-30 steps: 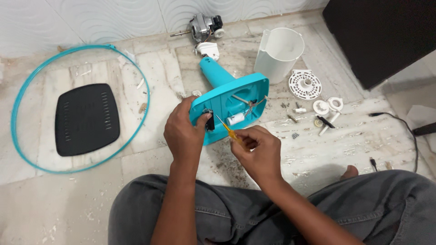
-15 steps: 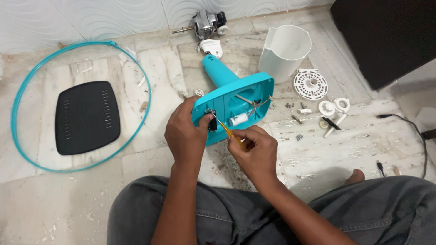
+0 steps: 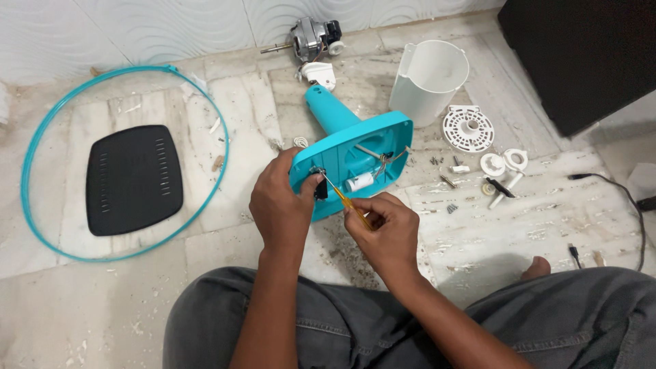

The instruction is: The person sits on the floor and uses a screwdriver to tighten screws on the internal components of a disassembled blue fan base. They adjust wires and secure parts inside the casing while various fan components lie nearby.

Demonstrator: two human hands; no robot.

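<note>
A teal fan base (image 3: 355, 154) lies tilted on the marble floor, its open underside facing me with wires and a white part inside. My left hand (image 3: 280, 205) grips the base's near left edge. My right hand (image 3: 384, 229) holds a thin screwdriver with a yellow handle (image 3: 345, 199); its tip points into the base's left corner beside a small black part.
A teal ring (image 3: 41, 140) surrounds a black plate (image 3: 133, 179) on the left. A motor (image 3: 311, 37) lies by the wall, a white housing (image 3: 427, 82) to its right. White round parts (image 3: 468, 128), screws (image 3: 447, 181) and a black cable (image 3: 615, 184) are scattered on the right. My legs fill the foreground.
The hands, screwdriver and base keep the same hold. Only the camera view has shifted slightly.
</note>
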